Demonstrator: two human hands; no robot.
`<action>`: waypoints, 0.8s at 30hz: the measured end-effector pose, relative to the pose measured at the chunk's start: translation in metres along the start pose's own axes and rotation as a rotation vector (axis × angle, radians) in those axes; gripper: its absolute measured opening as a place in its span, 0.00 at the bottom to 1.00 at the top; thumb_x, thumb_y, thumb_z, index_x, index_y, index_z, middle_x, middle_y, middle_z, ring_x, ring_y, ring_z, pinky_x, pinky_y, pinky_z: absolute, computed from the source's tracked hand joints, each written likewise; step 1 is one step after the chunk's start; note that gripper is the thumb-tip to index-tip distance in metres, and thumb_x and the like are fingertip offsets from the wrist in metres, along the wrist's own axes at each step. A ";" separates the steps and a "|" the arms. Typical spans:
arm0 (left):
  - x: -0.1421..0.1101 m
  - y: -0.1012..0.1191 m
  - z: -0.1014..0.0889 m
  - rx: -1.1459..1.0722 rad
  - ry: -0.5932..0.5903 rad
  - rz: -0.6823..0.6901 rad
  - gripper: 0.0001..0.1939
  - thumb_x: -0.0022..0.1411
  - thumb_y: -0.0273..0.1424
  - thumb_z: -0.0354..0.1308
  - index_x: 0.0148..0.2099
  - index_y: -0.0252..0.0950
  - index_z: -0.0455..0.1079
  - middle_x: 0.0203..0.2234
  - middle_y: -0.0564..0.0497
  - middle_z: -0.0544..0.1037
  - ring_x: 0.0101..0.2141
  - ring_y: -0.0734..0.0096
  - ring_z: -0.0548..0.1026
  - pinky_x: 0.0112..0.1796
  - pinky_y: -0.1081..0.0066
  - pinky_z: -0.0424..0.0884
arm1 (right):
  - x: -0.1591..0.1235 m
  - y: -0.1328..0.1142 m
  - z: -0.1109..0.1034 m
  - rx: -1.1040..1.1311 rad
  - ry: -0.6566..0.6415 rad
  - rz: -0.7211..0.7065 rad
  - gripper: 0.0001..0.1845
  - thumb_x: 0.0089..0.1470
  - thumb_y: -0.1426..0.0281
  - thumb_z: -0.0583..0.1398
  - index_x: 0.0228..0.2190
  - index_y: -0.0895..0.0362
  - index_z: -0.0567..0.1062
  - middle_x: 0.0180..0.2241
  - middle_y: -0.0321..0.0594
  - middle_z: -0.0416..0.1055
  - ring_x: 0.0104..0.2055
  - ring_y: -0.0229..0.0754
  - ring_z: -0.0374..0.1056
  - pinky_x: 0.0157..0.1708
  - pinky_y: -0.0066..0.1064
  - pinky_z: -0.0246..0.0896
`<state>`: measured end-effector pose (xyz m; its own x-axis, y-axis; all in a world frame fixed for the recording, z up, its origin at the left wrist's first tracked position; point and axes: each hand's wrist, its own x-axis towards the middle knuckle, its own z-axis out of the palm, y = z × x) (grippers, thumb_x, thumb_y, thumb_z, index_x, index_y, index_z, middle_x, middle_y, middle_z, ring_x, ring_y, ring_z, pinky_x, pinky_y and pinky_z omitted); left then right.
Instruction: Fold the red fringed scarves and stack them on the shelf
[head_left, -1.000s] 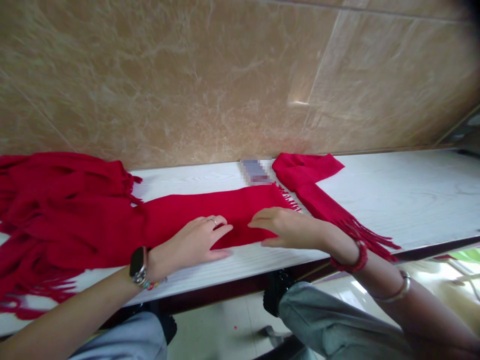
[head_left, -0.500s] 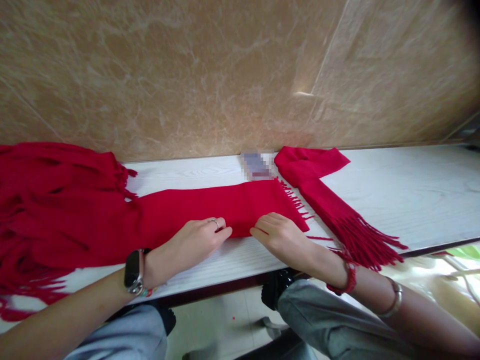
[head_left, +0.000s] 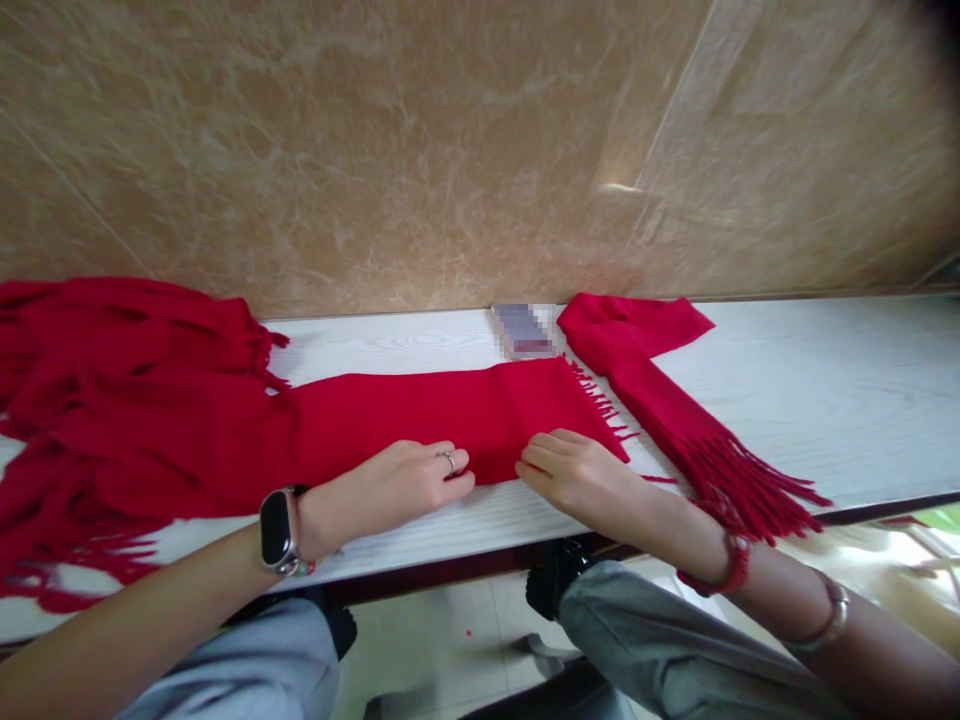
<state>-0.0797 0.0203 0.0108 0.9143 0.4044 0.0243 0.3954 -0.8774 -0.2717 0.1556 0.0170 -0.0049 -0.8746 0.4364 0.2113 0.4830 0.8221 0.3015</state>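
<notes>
"Where are the hands?"
"Left hand and right hand, fingers curled nearly closed, at the near edge of a red scarf; whether cloth is pinched, I cannot tell. It lies flat on a white tabletop."
"Any risk?"
"Uneven tugging could skew it; dragged rightward, it might disturb the folded scarf."

ok so our bare left hand and bare right hand had fingers outstretched; now we've curled them at the near edge of the flat red fringed scarf, maybe pinching, fingertips kinda hidden.
</notes>
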 end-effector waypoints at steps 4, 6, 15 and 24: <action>-0.001 -0.001 -0.009 -0.076 -0.053 -0.022 0.09 0.63 0.23 0.48 0.43 0.39 0.65 0.33 0.53 0.68 0.32 0.72 0.67 0.27 0.73 0.59 | 0.001 0.001 -0.006 0.023 -0.031 -0.014 0.09 0.49 0.83 0.55 0.26 0.59 0.70 0.26 0.38 0.67 0.28 0.41 0.60 0.27 0.32 0.51; -0.001 -0.001 -0.011 -0.094 -0.080 -0.033 0.11 0.63 0.23 0.48 0.44 0.40 0.65 0.33 0.53 0.68 0.33 0.72 0.67 0.27 0.73 0.58 | 0.003 0.001 -0.008 0.023 -0.029 -0.011 0.09 0.49 0.84 0.55 0.24 0.59 0.69 0.25 0.38 0.66 0.28 0.41 0.60 0.27 0.32 0.51; -0.007 -0.008 -0.012 -0.316 -0.119 -0.094 0.16 0.62 0.24 0.48 0.50 0.43 0.66 0.36 0.54 0.70 0.32 0.75 0.69 0.31 0.77 0.63 | 0.002 0.008 -0.014 0.183 -0.156 0.129 0.06 0.52 0.77 0.56 0.27 0.59 0.72 0.28 0.39 0.69 0.31 0.40 0.64 0.30 0.31 0.60; 0.001 -0.023 0.030 -0.149 0.089 -0.519 0.23 0.65 0.37 0.44 0.60 0.35 0.56 0.58 0.40 0.56 0.55 0.54 0.59 0.52 0.56 0.57 | 0.038 0.030 0.017 0.149 0.008 0.363 0.28 0.58 0.61 0.51 0.56 0.64 0.58 0.59 0.55 0.52 0.61 0.54 0.47 0.53 0.49 0.52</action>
<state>-0.0903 0.0482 -0.0117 0.5973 0.7762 0.2015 0.7988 -0.5983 -0.0633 0.1358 0.0645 -0.0038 -0.6472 0.7064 0.2865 0.7492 0.6589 0.0680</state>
